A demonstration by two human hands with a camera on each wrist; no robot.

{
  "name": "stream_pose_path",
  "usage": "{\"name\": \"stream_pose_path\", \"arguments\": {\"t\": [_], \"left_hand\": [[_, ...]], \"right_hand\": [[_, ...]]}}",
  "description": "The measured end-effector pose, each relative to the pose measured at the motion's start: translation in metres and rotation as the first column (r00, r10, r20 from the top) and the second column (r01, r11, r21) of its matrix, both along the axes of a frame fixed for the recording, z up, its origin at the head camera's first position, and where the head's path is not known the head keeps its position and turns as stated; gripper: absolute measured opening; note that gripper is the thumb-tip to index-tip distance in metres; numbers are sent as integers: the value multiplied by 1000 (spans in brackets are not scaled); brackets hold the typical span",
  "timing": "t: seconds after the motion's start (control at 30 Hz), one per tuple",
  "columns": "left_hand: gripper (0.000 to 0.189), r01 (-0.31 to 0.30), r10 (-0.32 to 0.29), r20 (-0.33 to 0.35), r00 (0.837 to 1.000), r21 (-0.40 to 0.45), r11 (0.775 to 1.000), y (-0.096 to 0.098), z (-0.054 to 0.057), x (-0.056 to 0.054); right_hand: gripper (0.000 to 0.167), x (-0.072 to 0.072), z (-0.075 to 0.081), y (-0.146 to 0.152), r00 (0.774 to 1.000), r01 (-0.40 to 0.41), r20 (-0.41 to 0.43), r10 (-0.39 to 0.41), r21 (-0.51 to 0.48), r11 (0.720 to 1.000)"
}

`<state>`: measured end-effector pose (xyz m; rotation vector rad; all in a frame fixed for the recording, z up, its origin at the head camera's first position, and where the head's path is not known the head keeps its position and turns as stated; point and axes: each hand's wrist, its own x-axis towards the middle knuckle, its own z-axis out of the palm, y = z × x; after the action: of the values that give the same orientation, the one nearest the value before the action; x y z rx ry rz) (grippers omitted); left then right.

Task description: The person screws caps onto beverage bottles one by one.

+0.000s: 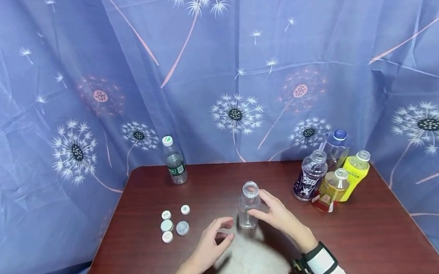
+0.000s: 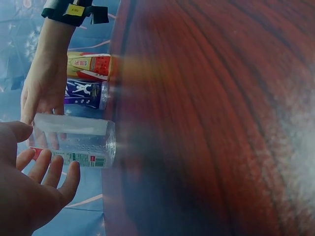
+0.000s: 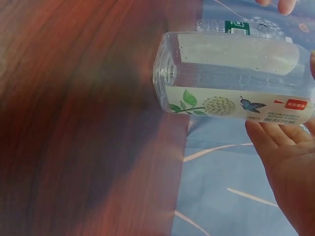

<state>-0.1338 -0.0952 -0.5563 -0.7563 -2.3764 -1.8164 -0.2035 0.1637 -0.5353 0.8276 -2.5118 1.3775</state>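
Note:
A clear, uncapped plastic bottle (image 1: 246,213) stands upright near the middle of the table. Its label, with a white flower and a blue butterfly, shows on the bottle (image 3: 221,101) in the right wrist view. My right hand (image 1: 280,215) grips it from the right, thumb on the near side and fingers around the far side below the neck. To the left, my left hand (image 1: 212,244) hovers with loosely bent, spread fingers, a gap between them and the bottle. Nothing is held in that left hand (image 2: 37,184).
Several loose caps (image 1: 167,226) lie on the table (image 1: 144,265) at left. Behind them stands a white-capped bottle (image 1: 176,164) with a green label. At right cluster a purple-labelled bottle (image 1: 306,182), an amber one (image 1: 331,188), a yellow one (image 1: 353,173) and a blue-necked one (image 1: 336,149).

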Motion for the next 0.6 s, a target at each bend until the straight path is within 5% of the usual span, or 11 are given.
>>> {"name": "stream_pose_path", "arguments": {"t": [0.6], "left_hand": [[37,-29,29,4,1000,-18,999,-2,-2,-2]], "right_hand": [[56,-1,-5,1,1000,-16,23,18,-59,998]]}}
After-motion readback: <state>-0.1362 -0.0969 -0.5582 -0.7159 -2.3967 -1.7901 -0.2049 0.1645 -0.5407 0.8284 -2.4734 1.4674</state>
